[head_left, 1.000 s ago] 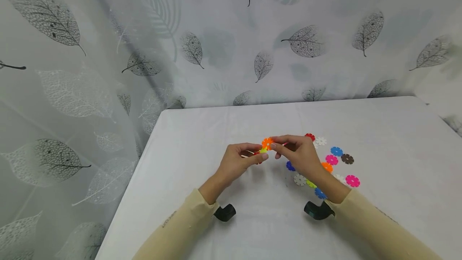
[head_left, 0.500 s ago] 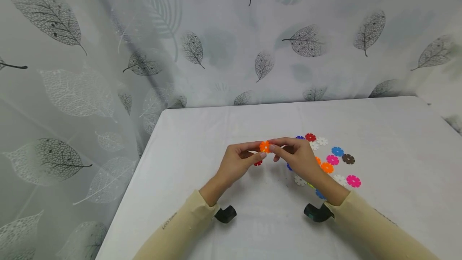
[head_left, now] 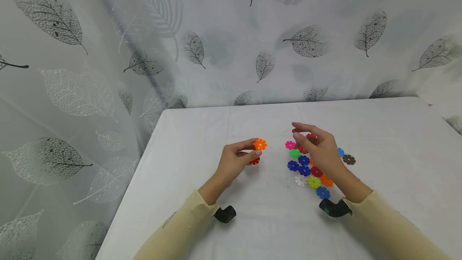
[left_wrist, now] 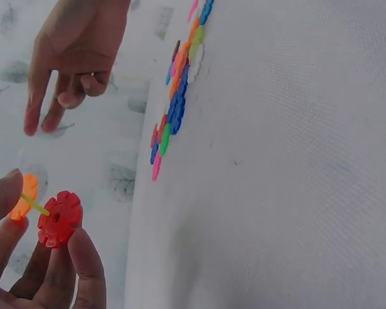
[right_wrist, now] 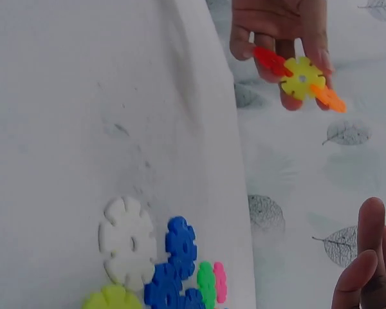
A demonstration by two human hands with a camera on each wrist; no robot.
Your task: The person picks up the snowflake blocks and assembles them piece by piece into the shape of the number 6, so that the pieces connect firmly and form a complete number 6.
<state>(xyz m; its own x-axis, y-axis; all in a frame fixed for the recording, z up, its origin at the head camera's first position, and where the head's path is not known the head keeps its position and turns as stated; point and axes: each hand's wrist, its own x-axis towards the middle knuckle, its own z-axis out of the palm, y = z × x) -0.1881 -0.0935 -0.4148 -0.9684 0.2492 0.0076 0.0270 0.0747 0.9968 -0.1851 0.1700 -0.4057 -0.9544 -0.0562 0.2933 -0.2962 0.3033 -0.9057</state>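
My left hand pinches a small chain of notched flower-shaped plastic discs above the white table. The orange disc is on top and the red disc lower. Between these two, the right wrist view shows a yellow disc slotted into both. My right hand hovers over the loose discs, fingers loosely extended, with nothing seen in its grasp. Near it lie a green disc, a pink disc and several dark blue discs. The hand and forearm hide part of the pile.
On the white tabletop, a white disc, a yellow-green disc, a lighter blue disc and a brown disc lie flat. A leaf-patterned curtain hangs behind the table.
Both hands were together at the orange disc. My right hand has let go and moved right and up over the loose discs. The left hand keeps the chain, slightly further left.
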